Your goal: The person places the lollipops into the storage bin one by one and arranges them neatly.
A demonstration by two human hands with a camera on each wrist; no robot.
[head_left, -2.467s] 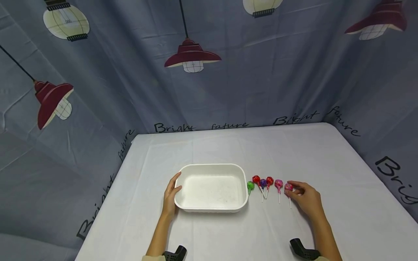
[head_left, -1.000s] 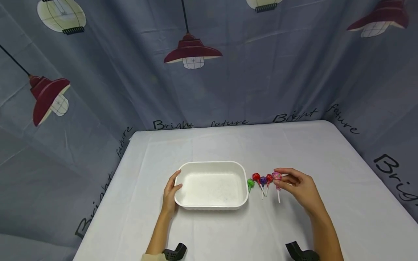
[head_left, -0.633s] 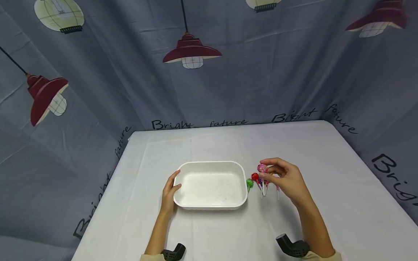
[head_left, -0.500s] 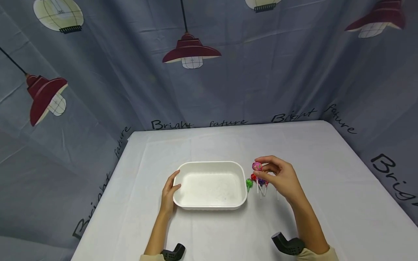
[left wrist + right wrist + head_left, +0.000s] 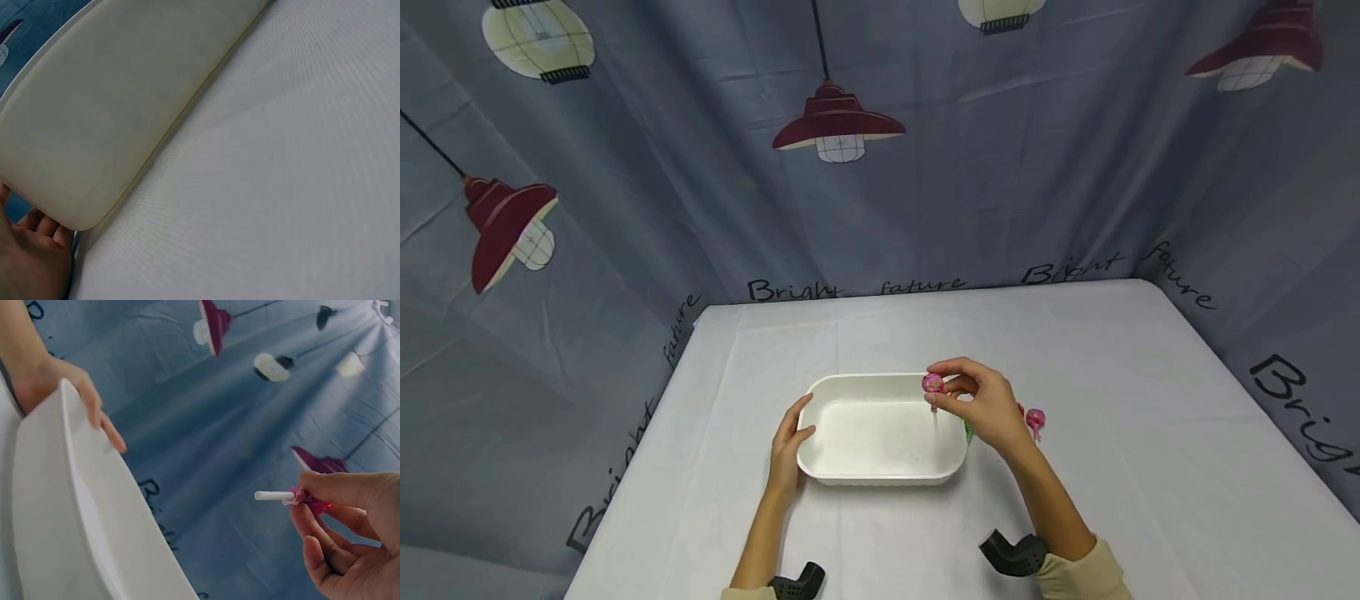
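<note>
My right hand [image 5: 988, 408] pinches a pink lollipop [image 5: 932, 382] by its wrapped head between thumb and fingertips. It hangs over the right part of a white rectangular tray [image 5: 865, 437], with the stick pointing down. In the right wrist view the white stick [image 5: 272, 495] sticks out free of the fingers. My left hand [image 5: 787, 450] grips the tray's left end, thumb over the rim and fingers along the outside. Right of the tray lie a green lollipop [image 5: 968, 432] and another pink lollipop [image 5: 1035, 418]. My right hand covers most of the other lollipops.
The tray stands on a table with a white cloth [image 5: 1112, 358]. A grey-blue curtain [image 5: 962, 183] printed with lamps and lettering hangs behind and at both sides. Black wrist devices [image 5: 1015, 554] are strapped to both forearms.
My right hand picked up the rightmost pink lollipop, raised it and carried it left past the other lollipops to above the tray. My left hand stayed on the tray.
</note>
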